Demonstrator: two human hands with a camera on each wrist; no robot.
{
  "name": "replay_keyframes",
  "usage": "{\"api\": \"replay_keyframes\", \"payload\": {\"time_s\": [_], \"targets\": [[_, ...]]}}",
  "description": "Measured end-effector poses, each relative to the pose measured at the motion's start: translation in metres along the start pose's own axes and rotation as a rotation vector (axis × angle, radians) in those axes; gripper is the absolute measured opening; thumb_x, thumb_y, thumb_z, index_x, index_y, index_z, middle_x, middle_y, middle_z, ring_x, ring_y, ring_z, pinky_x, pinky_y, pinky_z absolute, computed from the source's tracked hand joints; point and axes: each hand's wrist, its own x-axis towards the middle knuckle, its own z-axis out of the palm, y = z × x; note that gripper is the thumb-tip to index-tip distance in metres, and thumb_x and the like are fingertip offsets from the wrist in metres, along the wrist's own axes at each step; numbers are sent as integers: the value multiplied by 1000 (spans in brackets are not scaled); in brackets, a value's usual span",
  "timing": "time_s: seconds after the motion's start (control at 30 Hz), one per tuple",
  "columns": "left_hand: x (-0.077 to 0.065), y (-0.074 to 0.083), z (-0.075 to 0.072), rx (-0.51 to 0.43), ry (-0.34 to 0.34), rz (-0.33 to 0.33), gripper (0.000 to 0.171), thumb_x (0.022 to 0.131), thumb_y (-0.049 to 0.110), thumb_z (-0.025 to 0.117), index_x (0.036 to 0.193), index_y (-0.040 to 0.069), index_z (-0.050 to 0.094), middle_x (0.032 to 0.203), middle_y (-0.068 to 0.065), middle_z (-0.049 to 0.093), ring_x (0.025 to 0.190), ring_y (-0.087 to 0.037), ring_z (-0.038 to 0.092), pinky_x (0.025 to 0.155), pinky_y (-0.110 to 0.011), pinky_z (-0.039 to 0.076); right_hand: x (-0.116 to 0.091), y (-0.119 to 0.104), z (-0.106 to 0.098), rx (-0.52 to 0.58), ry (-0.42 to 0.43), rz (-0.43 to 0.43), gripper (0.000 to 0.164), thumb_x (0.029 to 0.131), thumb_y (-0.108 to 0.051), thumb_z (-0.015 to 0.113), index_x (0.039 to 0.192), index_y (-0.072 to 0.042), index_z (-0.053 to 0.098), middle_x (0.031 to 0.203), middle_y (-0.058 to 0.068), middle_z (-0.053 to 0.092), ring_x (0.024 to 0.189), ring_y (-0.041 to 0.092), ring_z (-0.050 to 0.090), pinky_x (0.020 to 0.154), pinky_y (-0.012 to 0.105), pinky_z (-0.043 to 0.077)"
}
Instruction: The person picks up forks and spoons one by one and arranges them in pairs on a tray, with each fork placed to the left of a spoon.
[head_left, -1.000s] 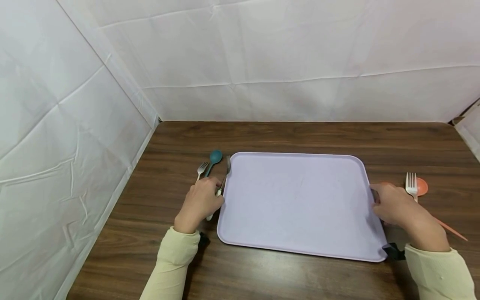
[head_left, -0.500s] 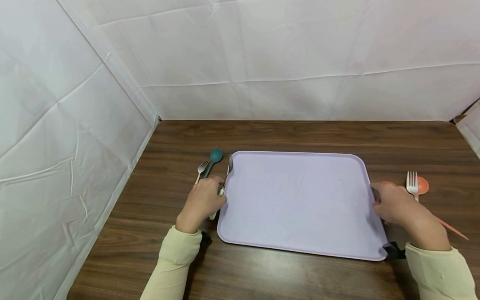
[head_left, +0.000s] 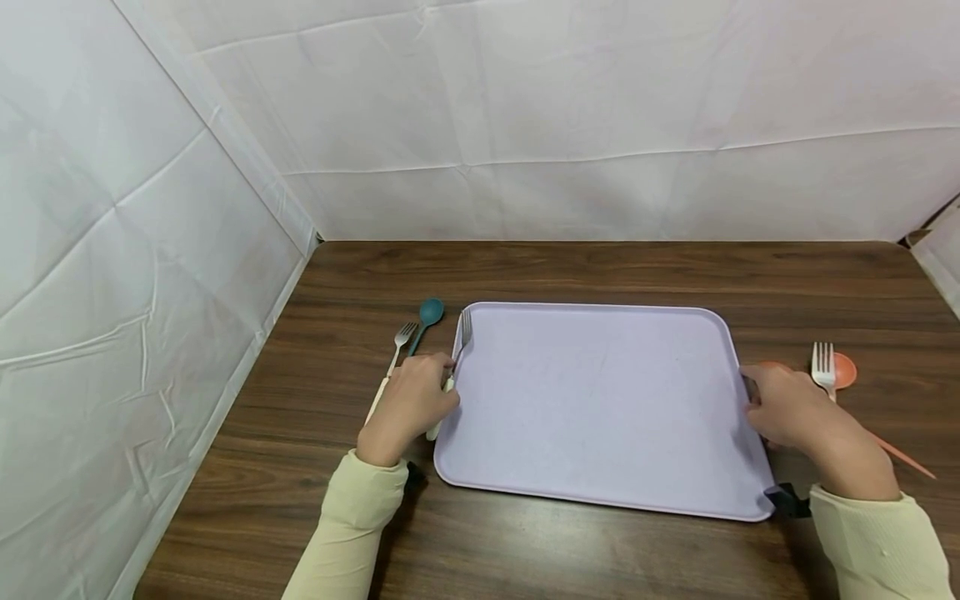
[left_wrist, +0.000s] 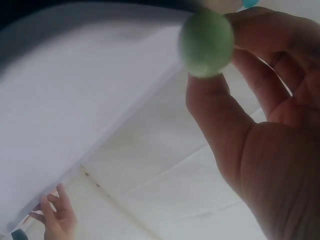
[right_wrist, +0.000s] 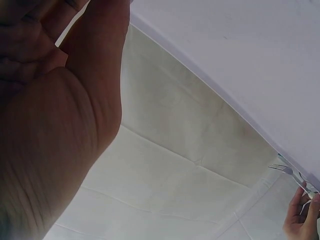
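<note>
My left hand (head_left: 416,396) pinches a fork (head_left: 466,327) with a pale green handle between thumb and fingers, over the tray's left rim. The tines point away from me. In the left wrist view the rounded green handle end (left_wrist: 206,44) faces the camera. A lilac rectangular tray (head_left: 592,408) lies on the table. At its right edge, my right hand (head_left: 795,408) holds the rim with thumb and fingers. Close to my left hand lie a second fork (head_left: 403,335) with a cream handle and a teal spoon (head_left: 431,313), its handle partly hidden.
Right of the tray, a fork (head_left: 823,365) overlaps an orange spoon (head_left: 845,372). Another orange utensil (head_left: 903,454) runs beneath the right hand, partly hidden. White sheeting (head_left: 585,125) stands behind and to the left of the dark wooden table (head_left: 525,550).
My left hand has shifted slightly right, carrying the fork from beside the tray to over its left rim. More of the second fork's handle shows. The right hand and tray stay put.
</note>
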Motion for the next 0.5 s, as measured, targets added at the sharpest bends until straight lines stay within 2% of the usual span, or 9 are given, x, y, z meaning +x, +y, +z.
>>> {"api": "replay_keyframes", "payload": {"time_s": [0.2,0.37,0.5], "targets": [[0,3,0,7,-19,1,36,70,7,63,106,2,66,63,0,50,64,-18,49,56,-32,43,0,0,0,9,-9,1,54,79,1,55,125,21,36,67,7,50,44,13,53,42,32,44],[1,7,2,-5,-55,-7,41,71,6,63,112,1,63,59,0,47,59,-17,47,52,-30,40,0,0,0,7,-3,5,55,80,0,56,126,21,35,68,8,49,44,13,53,43,32,43],[0,11,5,-17,-73,-17,43,72,5,64,114,1,60,66,-3,54,56,-17,49,49,-29,40,1,0,0,4,-6,16,55,80,0,56,127,20,35,68,8,49,44,13,54,43,32,43]]}}
